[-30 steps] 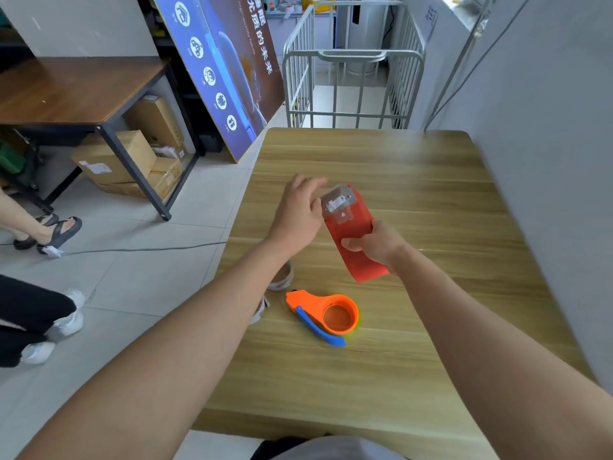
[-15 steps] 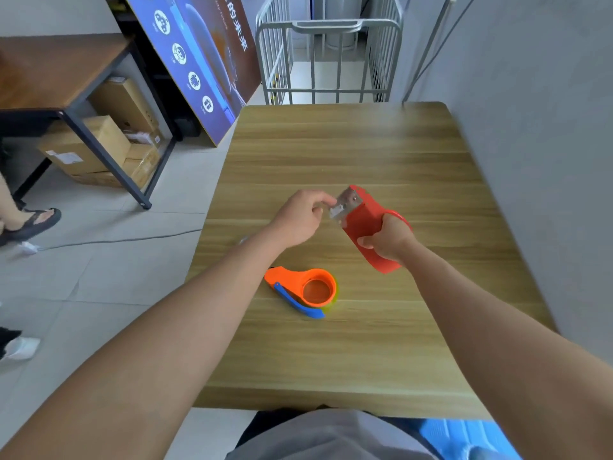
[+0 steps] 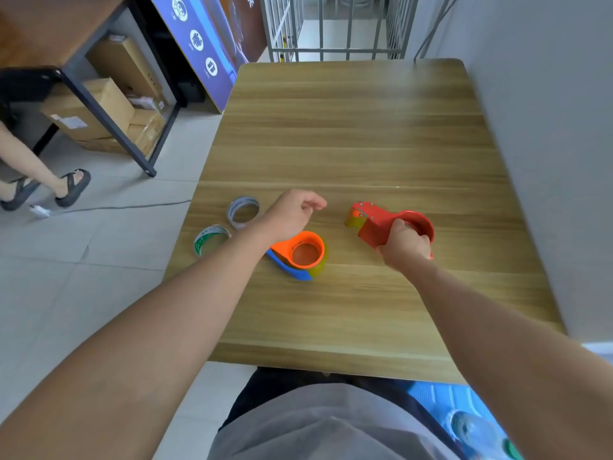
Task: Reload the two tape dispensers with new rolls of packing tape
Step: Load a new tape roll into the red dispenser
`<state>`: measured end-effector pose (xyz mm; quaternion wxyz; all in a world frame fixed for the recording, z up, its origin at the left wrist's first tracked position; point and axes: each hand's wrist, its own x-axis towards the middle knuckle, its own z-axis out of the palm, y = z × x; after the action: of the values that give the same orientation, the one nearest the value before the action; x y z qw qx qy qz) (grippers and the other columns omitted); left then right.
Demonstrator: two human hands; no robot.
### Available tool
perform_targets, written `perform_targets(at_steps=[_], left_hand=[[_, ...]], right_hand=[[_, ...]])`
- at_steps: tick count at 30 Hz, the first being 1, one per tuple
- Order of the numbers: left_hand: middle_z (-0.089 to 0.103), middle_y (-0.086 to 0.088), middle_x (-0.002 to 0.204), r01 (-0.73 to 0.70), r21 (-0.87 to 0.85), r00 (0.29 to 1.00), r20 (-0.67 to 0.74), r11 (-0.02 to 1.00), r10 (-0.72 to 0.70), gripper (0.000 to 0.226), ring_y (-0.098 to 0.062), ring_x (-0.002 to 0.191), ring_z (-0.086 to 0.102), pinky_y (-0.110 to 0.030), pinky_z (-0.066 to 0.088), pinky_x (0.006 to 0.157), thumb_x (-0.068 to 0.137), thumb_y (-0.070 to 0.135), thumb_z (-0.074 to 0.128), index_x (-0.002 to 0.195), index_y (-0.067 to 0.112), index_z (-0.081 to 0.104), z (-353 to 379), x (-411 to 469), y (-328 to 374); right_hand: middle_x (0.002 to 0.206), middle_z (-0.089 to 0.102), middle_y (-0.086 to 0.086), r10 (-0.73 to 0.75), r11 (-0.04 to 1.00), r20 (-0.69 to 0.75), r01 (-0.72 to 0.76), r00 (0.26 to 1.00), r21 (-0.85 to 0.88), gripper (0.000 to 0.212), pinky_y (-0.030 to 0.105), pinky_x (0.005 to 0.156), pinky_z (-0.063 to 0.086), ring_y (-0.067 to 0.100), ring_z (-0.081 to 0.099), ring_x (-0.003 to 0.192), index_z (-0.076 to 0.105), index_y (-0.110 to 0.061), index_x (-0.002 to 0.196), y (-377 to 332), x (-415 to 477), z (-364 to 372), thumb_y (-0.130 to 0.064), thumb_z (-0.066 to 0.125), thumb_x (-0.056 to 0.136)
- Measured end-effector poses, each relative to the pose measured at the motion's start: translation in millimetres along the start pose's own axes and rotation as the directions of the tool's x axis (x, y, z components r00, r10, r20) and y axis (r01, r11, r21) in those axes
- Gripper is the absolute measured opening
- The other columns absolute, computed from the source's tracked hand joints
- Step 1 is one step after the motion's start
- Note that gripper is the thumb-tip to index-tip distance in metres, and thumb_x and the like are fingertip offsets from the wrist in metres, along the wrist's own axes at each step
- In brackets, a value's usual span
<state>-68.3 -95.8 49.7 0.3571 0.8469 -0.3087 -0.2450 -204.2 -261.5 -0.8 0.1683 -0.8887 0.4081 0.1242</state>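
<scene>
My right hand (image 3: 404,244) grips the red tape dispenser (image 3: 381,220), which lies low on the wooden table (image 3: 348,144) with its blade end pointing left. My left hand (image 3: 292,210) hovers loosely curled and holds nothing, just above the orange and blue tape dispenser (image 3: 300,257), which lies flat with tape around it. Two tape rolls lie near the table's left edge: a white one (image 3: 243,212) and a green-printed one (image 3: 211,240).
A grey wall (image 3: 547,127) runs along the table's right side. A metal cage cart (image 3: 331,24) stands beyond the far edge. On the left are a dark table with cardboard boxes (image 3: 99,107), a blue sign (image 3: 205,44), and another person's sandalled feet (image 3: 71,185).
My right hand has lowered the red dispenser from upright in the air down to the table. My left hand let go of its blade end and drew back left. The view tilted down.
</scene>
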Motion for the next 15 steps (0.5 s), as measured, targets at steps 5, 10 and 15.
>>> perform_targets(at_steps=[5, 10, 15], left_hand=[[0.067, -0.014, 0.108, 0.004, -0.008, 1.000, -0.010, 1.000, -0.004, 0.037, -0.016, 0.097, 0.058, -0.014, 0.040, 0.087, 0.089, -0.010, 0.038, 0.109, 0.002, 0.065, 16.1, -4.5, -1.5], [0.066, -0.016, 0.109, 0.022, -0.004, 1.000, -0.008, 1.000, -0.022, 0.037, -0.014, 0.096, 0.056, -0.018, 0.041, 0.089, 0.089, -0.012, 0.037, 0.109, 0.001, 0.065, 33.5, -9.7, -4.4], [0.064, -0.017, 0.113, 0.044, 0.010, 0.999, -0.011, 0.999, -0.044, 0.038, -0.021, 0.100, 0.058, -0.022, 0.041, 0.091, 0.089, -0.011, 0.037, 0.112, 0.002, 0.063, 44.2, -8.1, 1.1]], right_hand=[[0.107, 0.065, 0.015, -0.008, 0.996, -0.029, 0.005, 1.000, -0.090, 0.039, 0.037, 0.096, 0.034, 0.034, 0.055, 0.107, 0.038, -0.008, 0.123, 17.9, -2.4, 21.5, -0.015, 0.052, 0.087], [0.101, 0.067, 0.014, -0.053, 0.988, -0.073, 0.042, 0.996, -0.147, 0.037, 0.037, 0.093, 0.034, 0.035, 0.056, 0.102, 0.039, -0.008, 0.121, 36.0, -8.0, 28.5, -0.011, 0.050, 0.086], [0.093, 0.069, 0.014, -0.160, 0.965, -0.148, 0.123, 0.976, -0.231, 0.040, 0.036, 0.094, 0.031, 0.033, 0.060, 0.092, 0.042, -0.011, 0.119, 47.9, -12.8, 10.3, -0.005, 0.047, 0.080]])
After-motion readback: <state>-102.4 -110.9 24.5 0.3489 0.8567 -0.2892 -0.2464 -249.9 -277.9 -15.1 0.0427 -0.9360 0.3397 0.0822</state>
